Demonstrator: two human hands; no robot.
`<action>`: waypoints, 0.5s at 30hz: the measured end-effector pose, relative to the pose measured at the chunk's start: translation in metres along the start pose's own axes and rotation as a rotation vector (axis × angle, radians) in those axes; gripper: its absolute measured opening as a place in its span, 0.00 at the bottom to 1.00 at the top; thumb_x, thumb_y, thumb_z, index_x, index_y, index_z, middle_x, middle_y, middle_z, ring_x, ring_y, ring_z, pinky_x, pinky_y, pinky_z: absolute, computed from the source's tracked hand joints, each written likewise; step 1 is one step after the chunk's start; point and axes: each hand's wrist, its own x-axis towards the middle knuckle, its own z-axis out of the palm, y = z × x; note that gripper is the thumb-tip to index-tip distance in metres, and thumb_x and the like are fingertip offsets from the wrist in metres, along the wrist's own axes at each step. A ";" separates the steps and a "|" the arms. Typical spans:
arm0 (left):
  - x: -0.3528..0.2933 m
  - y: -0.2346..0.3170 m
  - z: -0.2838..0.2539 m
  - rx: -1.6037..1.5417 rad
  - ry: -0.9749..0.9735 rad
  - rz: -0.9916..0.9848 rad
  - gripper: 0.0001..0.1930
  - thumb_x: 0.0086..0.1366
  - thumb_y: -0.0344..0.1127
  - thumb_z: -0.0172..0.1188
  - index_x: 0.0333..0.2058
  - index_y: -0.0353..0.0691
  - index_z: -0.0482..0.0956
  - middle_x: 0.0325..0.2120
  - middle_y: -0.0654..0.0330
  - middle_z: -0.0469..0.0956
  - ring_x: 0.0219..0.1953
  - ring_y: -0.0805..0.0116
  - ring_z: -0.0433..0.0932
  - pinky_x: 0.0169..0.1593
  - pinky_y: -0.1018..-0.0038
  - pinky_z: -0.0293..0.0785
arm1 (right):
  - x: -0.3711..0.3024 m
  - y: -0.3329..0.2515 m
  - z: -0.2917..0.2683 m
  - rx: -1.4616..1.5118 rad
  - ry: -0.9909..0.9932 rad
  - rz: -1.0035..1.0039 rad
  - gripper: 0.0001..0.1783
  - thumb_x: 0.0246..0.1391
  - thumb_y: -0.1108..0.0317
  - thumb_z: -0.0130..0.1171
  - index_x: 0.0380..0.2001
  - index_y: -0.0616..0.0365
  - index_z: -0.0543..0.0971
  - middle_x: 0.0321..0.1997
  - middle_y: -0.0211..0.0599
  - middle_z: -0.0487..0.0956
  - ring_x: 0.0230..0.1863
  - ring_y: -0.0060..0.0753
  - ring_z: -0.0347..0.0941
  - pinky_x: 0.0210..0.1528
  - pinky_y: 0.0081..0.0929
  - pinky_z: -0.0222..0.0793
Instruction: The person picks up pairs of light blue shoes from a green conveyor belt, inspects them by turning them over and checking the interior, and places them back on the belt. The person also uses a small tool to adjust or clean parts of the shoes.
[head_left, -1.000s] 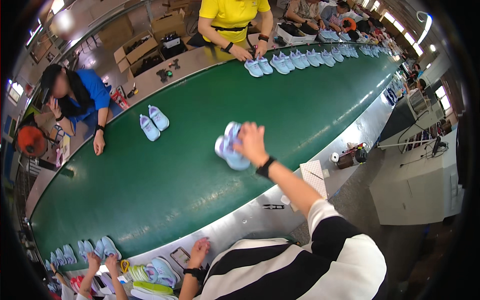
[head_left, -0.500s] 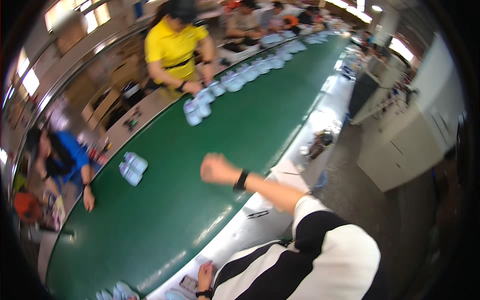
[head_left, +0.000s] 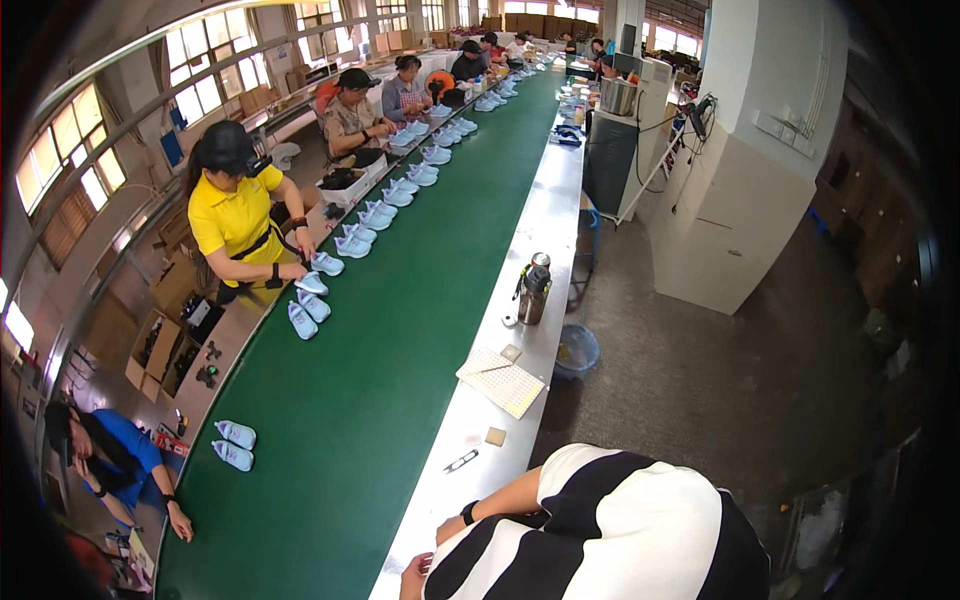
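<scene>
Both my hands rest low at the near metal ledge (head_left: 425, 500), close against my striped shirt. My right hand (head_left: 449, 529) lies just past its black wristband, its fingers mostly hidden. Below it, my left hand (head_left: 413, 578) is partly covered by the shirt and cut by the lower edge; its grip does not show clearly. Ahead on the ledge lie a small black-and-white tool (head_left: 461, 461) and a tan block (head_left: 496, 437). A pair of pale blue shoes (head_left: 234, 455) sits across the green belt (head_left: 340, 450).
Several more shoe pairs (head_left: 356, 241) line the belt's far side, where a person in yellow (head_left: 237, 215) handles shoes. A person in blue (head_left: 125, 455) sits at left. Along the ledge are a dotted sheet (head_left: 515, 388) and a dark bottle (head_left: 534, 294); a blue bin (head_left: 577, 350) stands beside it.
My right arm has drawn back from over the belt to the ledge beside my left hand. My view has shifted, showing more of the belt's far end and the floor at right.
</scene>
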 end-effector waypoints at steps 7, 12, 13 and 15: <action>0.006 0.011 0.016 0.129 0.092 0.049 0.20 0.68 0.38 0.44 0.53 0.33 0.71 0.48 0.45 0.74 0.52 0.54 0.73 0.56 0.65 0.66 | 0.001 0.033 0.001 -0.074 0.033 0.141 0.18 0.47 0.58 0.59 0.38 0.58 0.82 0.41 0.42 0.82 0.41 0.37 0.77 0.46 0.37 0.69; 0.019 0.006 0.024 0.151 0.116 0.018 0.19 0.67 0.38 0.46 0.52 0.34 0.72 0.46 0.46 0.75 0.49 0.55 0.74 0.53 0.66 0.68 | 0.005 0.058 0.000 -0.111 0.032 0.232 0.20 0.47 0.58 0.58 0.40 0.60 0.82 0.42 0.44 0.81 0.42 0.39 0.77 0.47 0.39 0.69; 0.020 0.006 0.027 0.156 0.121 0.015 0.19 0.67 0.38 0.46 0.51 0.34 0.72 0.45 0.46 0.76 0.48 0.55 0.74 0.53 0.66 0.68 | 0.006 0.062 0.001 -0.120 0.022 0.245 0.21 0.47 0.58 0.57 0.40 0.60 0.81 0.43 0.44 0.81 0.42 0.39 0.77 0.47 0.39 0.69; 0.022 0.003 0.031 0.164 0.126 0.011 0.18 0.67 0.39 0.47 0.51 0.34 0.72 0.44 0.46 0.76 0.47 0.55 0.75 0.51 0.66 0.69 | 0.010 0.071 0.002 -0.135 0.007 0.274 0.21 0.47 0.57 0.57 0.41 0.61 0.81 0.43 0.45 0.81 0.43 0.40 0.77 0.48 0.40 0.69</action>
